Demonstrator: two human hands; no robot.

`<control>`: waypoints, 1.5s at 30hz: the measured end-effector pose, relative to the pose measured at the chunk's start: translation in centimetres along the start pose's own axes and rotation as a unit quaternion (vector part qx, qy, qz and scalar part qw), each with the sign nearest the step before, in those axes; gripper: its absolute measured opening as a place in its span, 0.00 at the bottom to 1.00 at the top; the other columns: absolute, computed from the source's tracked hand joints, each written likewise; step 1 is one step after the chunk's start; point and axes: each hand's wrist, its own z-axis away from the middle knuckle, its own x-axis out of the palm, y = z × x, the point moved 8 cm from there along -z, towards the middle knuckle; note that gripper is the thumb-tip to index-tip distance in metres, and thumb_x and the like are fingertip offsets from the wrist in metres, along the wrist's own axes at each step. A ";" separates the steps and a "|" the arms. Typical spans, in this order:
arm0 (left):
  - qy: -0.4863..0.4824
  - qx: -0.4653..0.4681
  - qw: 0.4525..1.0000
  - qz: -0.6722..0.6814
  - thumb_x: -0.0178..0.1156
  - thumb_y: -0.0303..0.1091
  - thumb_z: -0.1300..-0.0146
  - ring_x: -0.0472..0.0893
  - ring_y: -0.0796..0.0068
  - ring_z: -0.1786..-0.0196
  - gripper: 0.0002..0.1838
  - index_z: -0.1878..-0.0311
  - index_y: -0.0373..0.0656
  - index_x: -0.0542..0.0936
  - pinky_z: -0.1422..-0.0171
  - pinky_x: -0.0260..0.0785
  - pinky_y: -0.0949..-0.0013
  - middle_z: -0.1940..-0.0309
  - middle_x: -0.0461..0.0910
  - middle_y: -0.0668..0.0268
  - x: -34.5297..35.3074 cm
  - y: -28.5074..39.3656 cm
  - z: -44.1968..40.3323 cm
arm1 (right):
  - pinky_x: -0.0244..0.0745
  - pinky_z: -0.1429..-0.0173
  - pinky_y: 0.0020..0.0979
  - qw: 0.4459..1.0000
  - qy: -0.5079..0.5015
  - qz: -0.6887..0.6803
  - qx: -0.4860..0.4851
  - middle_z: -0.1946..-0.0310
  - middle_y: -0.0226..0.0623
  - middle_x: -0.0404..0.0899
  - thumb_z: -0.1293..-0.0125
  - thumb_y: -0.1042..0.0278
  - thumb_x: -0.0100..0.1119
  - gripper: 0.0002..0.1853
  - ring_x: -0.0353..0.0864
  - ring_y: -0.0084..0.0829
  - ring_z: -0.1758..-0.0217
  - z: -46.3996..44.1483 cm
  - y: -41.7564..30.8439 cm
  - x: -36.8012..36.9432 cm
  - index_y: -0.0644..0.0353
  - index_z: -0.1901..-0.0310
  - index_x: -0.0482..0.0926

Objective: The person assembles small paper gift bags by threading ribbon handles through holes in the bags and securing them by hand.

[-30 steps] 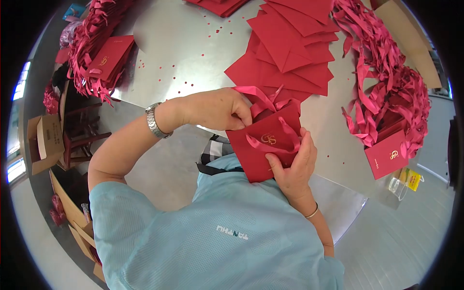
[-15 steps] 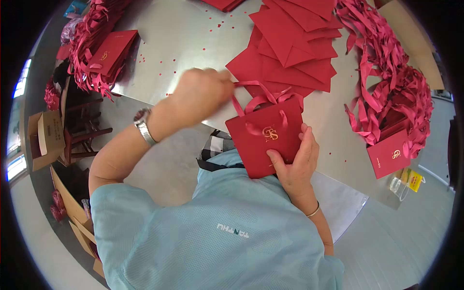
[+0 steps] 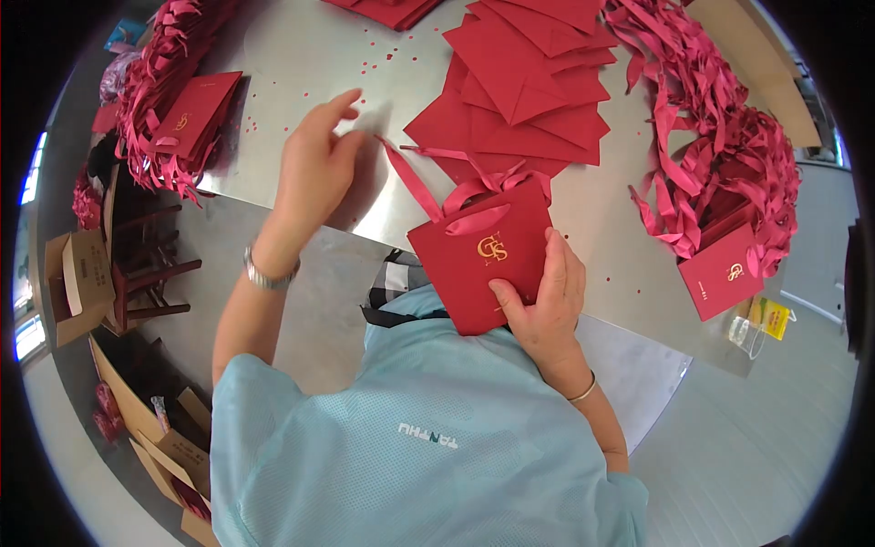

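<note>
Just beyond the shirt (image 3: 419, 456), grips a tilted red bag (image 3: 471, 272) with the fingers of the right hand (image 3: 547, 305); shows a gold monogram (image 3: 492, 248) and pink ribbons (image 3: 478, 221). Over the desk (image 3: 283, 55), parts the fingers of the left hand (image 3: 312, 169), away from the bag since a second ago.

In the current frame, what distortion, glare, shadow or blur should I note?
Head view: strong fisheye distortion, with black corners; head view: bright glare on the tabletop, a soft shadow beside the left hand, windows at the picture's left edge blown out white; head view: the red bag and its gold logo look fairly sharp.
</note>
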 end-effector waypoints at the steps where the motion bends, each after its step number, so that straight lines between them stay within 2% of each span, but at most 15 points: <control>1: 0.030 0.002 0.999 -0.017 0.59 0.25 0.38 0.80 0.70 0.69 0.17 0.45 0.41 0.80 0.63 0.73 0.67 0.64 0.83 0.57 -0.6 0.3 1.2 | 0.68 0.40 0.42 1.000 0.003 0.002 -0.002 0.40 0.55 0.71 0.48 0.58 0.74 0.44 0.73 0.49 0.44 0.0 -0.1 0.0 0.74 0.34 0.64; 3: -0.038 -0.120 0.992 -0.007 0.59 0.28 0.35 0.80 0.70 0.72 0.12 0.50 0.38 0.82 0.64 0.73 0.65 0.69 0.83 0.56 0.4 -0.1 5.5 | 0.68 0.40 0.43 1.000 0.011 0.007 -0.005 0.40 0.55 0.71 0.47 0.57 0.73 0.44 0.73 0.49 0.44 0.0 -0.1 -0.1 0.74 0.34 0.65; 6: -0.132 -0.074 0.988 0.043 0.61 0.33 0.34 0.82 0.64 0.70 0.12 0.55 0.33 0.81 0.64 0.73 0.65 0.68 0.83 0.52 3.2 2.8 10.3 | 0.67 0.39 0.45 1.000 0.004 -0.001 0.005 0.39 0.55 0.70 0.46 0.56 0.72 0.44 0.72 0.50 0.41 0.3 0.0 0.1 0.73 0.33 0.64; 8: -0.132 -0.156 0.975 0.085 0.64 0.29 0.37 0.78 0.76 0.72 0.16 0.47 0.33 0.78 0.67 0.70 0.71 0.67 0.82 0.59 4.2 3.7 11.6 | 0.66 0.37 0.46 1.000 0.005 0.008 0.015 0.38 0.53 0.70 0.45 0.54 0.71 0.43 0.71 0.51 0.39 0.6 0.3 0.3 0.71 0.33 0.64; 11: -0.033 -0.172 0.960 0.219 0.64 0.23 0.38 0.76 0.81 0.68 0.11 0.54 0.38 0.73 0.64 0.70 0.76 0.66 0.78 0.66 5.2 1.7 12.5 | 0.63 0.33 0.47 0.999 0.019 -0.041 0.012 0.37 0.55 0.68 0.45 0.57 0.72 0.44 0.69 0.53 0.37 0.6 0.4 -0.4 0.72 0.33 0.62; 16: -0.081 -0.039 0.896 0.434 0.61 0.22 0.35 0.77 0.80 0.65 0.13 0.52 0.38 0.68 0.61 0.71 0.77 0.63 0.79 0.63 5.3 6.8 11.1 | 0.64 0.35 0.44 0.972 0.186 -0.080 0.116 0.38 0.52 0.69 0.40 0.60 0.66 0.39 0.70 0.52 0.39 0.6 2.6 -6.3 0.71 0.32 0.61; 18: -0.113 -0.020 0.895 0.430 0.61 0.24 0.34 0.78 0.80 0.64 0.14 0.50 0.38 0.68 0.60 0.72 0.77 0.62 0.79 0.62 6.5 8.4 10.3 | 0.69 0.39 0.38 0.949 0.196 -0.176 0.171 0.45 0.47 0.74 0.37 0.67 0.64 0.30 0.76 0.41 0.44 0.9 4.0 -8.3 0.70 0.36 0.67; 20: -0.181 0.011 0.896 0.406 0.61 0.29 0.32 0.79 0.78 0.61 0.18 0.43 0.36 0.67 0.56 0.73 0.76 0.59 0.80 0.61 7.7 9.7 9.6 | 0.73 0.45 0.29 0.844 0.098 -0.427 0.311 0.53 0.37 0.78 0.35 0.72 0.61 0.19 0.78 0.26 0.50 2.1 6.8 -7.2 0.66 0.43 0.73; 21: -0.208 0.025 0.884 0.417 0.61 0.31 0.31 0.80 0.77 0.60 0.20 0.41 0.36 0.67 0.55 0.73 0.75 0.57 0.81 0.62 8.2 11.6 9.2 | 0.73 0.47 0.24 0.823 0.184 -0.450 0.294 0.58 0.28 0.78 0.33 0.77 0.59 0.12 0.75 0.17 0.52 2.9 7.9 -8.9 0.64 0.48 0.76; 27: -0.285 -0.020 0.883 0.373 0.57 0.27 0.30 0.79 0.80 0.60 0.08 0.52 0.35 0.77 0.53 0.73 0.76 0.58 0.82 0.65 12.0 13.6 10.1 | 0.74 0.47 0.26 0.742 0.557 -0.311 0.206 0.55 0.31 0.80 0.28 0.72 0.55 0.11 0.77 0.20 0.54 9.4 18.8 -23.1 0.63 0.47 0.76; 29: -0.285 -0.044 0.881 0.376 0.57 0.26 0.30 0.79 0.80 0.60 0.07 0.52 0.35 0.77 0.53 0.72 0.77 0.58 0.82 0.65 13.0 12.3 10.5 | 0.75 0.48 0.27 0.795 0.491 -0.047 0.353 0.56 0.33 0.81 0.30 0.72 0.57 0.16 0.79 0.23 0.53 10.3 22.0 -24.4 0.66 0.43 0.75; 32: -0.281 -0.070 0.886 0.363 0.56 0.25 0.30 0.79 0.81 0.61 0.06 0.52 0.35 0.78 0.54 0.72 0.77 0.59 0.82 0.66 13.3 11.3 10.8 | 0.72 0.42 0.31 0.842 0.408 0.098 0.338 0.46 0.42 0.78 0.32 0.68 0.61 0.28 0.77 0.31 0.47 11.3 26.3 -21.4 0.67 0.34 0.67; 36: -0.252 -0.084 0.904 0.335 0.55 0.23 0.30 0.79 0.82 0.61 0.06 0.53 0.36 0.78 0.54 0.72 0.78 0.60 0.82 0.67 12.8 10.1 10.8 | 0.72 0.43 0.30 0.810 0.448 -0.070 0.371 0.45 0.42 0.76 0.30 0.65 0.59 0.31 0.75 0.29 0.48 11.5 25.6 -20.9 0.69 0.30 0.61; 41: -0.226 -0.090 0.908 0.342 0.55 0.24 0.30 0.78 0.82 0.62 0.06 0.53 0.35 0.79 0.56 0.72 0.78 0.61 0.82 0.68 12.0 8.7 10.7 | 0.69 0.40 0.35 0.782 0.506 0.097 0.350 0.45 0.44 0.75 0.29 0.65 0.57 0.27 0.74 0.34 0.44 12.7 23.9 -21.9 0.70 0.33 0.65; 45: -0.202 -0.069 0.921 0.327 0.55 0.23 0.30 0.78 0.82 0.62 0.06 0.55 0.35 0.80 0.56 0.71 0.78 0.62 0.81 0.68 11.0 8.1 10.7 | 0.70 0.41 0.38 0.834 0.457 0.259 0.168 0.47 0.47 0.76 0.36 0.75 0.60 0.22 0.75 0.44 0.45 7.4 14.9 -22.3 0.68 0.40 0.72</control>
